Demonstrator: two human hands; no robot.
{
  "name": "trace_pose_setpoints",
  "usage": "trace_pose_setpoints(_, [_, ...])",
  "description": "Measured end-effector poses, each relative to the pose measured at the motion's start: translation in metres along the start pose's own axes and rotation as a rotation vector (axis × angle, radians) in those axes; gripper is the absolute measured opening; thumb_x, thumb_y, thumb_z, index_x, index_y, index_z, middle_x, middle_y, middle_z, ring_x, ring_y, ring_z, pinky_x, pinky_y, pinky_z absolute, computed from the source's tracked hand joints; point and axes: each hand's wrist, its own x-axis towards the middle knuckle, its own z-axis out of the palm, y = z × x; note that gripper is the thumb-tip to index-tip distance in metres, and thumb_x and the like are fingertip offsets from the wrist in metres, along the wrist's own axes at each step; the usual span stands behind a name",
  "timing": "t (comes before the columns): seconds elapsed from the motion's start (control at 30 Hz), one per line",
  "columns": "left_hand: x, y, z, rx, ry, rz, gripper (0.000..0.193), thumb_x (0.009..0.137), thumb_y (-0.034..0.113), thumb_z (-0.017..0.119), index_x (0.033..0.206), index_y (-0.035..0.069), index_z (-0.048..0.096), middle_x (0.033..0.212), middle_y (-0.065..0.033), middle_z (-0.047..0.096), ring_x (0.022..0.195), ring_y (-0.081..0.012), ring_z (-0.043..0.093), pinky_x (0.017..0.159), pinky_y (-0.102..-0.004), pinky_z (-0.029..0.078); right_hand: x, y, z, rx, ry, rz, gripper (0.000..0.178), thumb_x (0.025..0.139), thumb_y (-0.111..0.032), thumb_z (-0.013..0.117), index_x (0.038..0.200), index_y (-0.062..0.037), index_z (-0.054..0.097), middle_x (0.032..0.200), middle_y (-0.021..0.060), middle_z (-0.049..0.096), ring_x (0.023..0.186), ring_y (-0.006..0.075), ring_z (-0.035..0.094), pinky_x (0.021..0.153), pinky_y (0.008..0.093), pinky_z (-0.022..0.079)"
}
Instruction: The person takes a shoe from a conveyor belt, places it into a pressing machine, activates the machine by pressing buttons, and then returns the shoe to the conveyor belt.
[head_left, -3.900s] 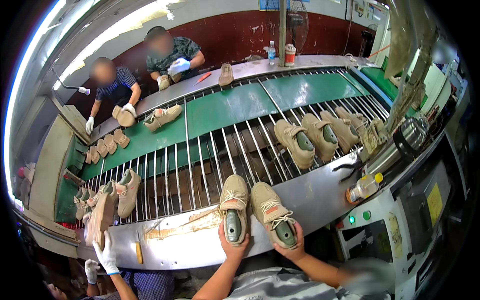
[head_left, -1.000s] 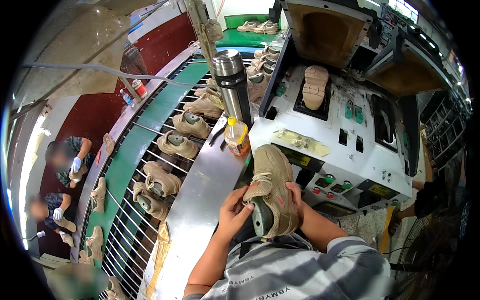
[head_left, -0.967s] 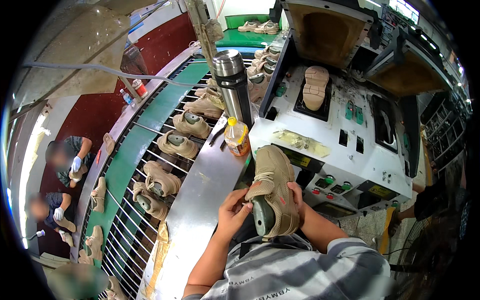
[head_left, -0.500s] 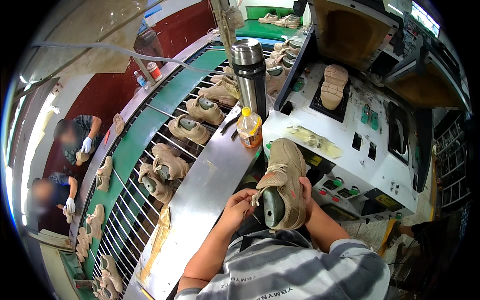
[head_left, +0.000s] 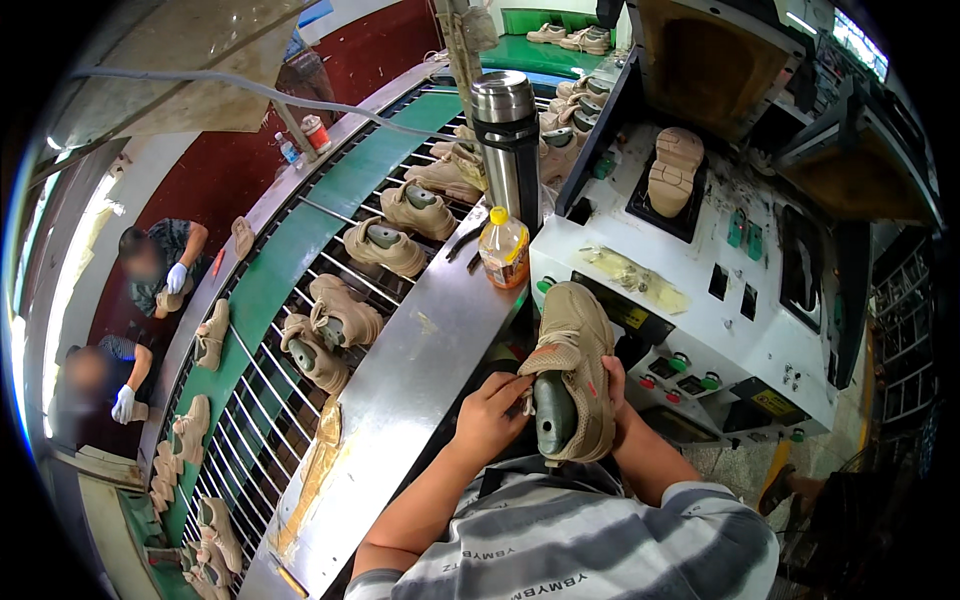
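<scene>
A beige lace-up sneaker (head_left: 590, 372), toe pointing away from me, is held in front of my body. A dark green shoe last (head_left: 552, 408) fills its opening. My right hand (head_left: 618, 388) wraps around the sneaker's right side. At the left edge of the opening, by the tongue, my left hand (head_left: 492, 412) is closed with its fingertips pinched on the shoelace (head_left: 529, 400); the lace ends are mostly hidden behind the fingers.
A steel ledge (head_left: 420, 350) runs on my left, bearing a thermos (head_left: 507, 150) and a drink bottle (head_left: 502, 250). Beyond it, a roller conveyor (head_left: 262, 400) carries several sneakers. At right, a white pressing machine (head_left: 690, 270) holds an upturned shoe (head_left: 674, 172). Two people work at far left.
My left hand has moved right and up, from the pulled-out lace to the shoe's tongue edge. The right hand keeps its grip on the sneaker.
</scene>
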Motion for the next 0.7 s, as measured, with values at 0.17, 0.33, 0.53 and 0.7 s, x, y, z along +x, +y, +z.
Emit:
trace_pose_setpoints(0.17, [0.002, -0.002, -0.002, -0.301, -0.009, -0.113, 0.022, 0.07, 0.001, 0.068, 0.091, 0.002, 0.063, 0.09, -0.0105, 0.057, 0.076, -0.0247, 0.059, 0.067, -0.032, 0.048, -0.001, 0.0, 0.009, -0.071, 0.029, -0.011, 0.077, 0.084, -0.06, 0.044, 0.134, -0.0011, 0.045, 0.124, 0.0178, 0.057, 0.109, 0.0276, 0.059, 0.095, 0.0399, 0.047])
trace_pose_setpoints(0.33, [0.004, -0.027, -0.005, -0.523, -0.097, -0.25, 0.014, 0.074, 0.001, 0.064, 0.074, 0.001, 0.05, 0.081, -0.0076, 0.055, 0.071, -0.0174, 0.052, 0.064, -0.0282, 0.042, -0.007, 0.005, -0.013, 0.087, -0.038, 0.115, 0.078, 0.082, -0.053, 0.049, 0.139, -0.001, 0.039, 0.133, 0.0201, 0.051, 0.117, 0.0317, 0.054, 0.102, 0.0433, 0.042])
trace_pose_setpoints(0.53, [0.015, -0.033, -0.014, -0.742, -0.171, -0.254, 0.019, 0.077, 0.008, 0.073, 0.078, 0.002, 0.055, 0.079, -0.0046, 0.057, 0.072, -0.009, 0.052, 0.06, -0.0255, 0.04, -0.009, 0.001, -0.001, 0.117, -0.068, 0.177, 0.078, 0.081, -0.05, 0.049, 0.14, -0.0013, 0.038, 0.134, 0.0208, 0.05, 0.118, 0.0321, 0.053, 0.103, 0.0441, 0.042])
trace_pose_setpoints(0.7, [0.035, -0.016, -0.017, -0.455, -0.26, -0.139, 0.019, 0.075, 0.011, 0.073, 0.077, 0.001, 0.057, 0.076, -0.0075, 0.056, 0.069, -0.0167, 0.054, 0.063, -0.0297, 0.043, -0.011, 0.0, -0.026, -0.065, 0.029, 0.19, 0.071, 0.079, -0.035, 0.051, 0.138, 0.0022, 0.039, 0.128, 0.0216, 0.054, 0.112, 0.0315, 0.058, 0.098, 0.0418, 0.046])
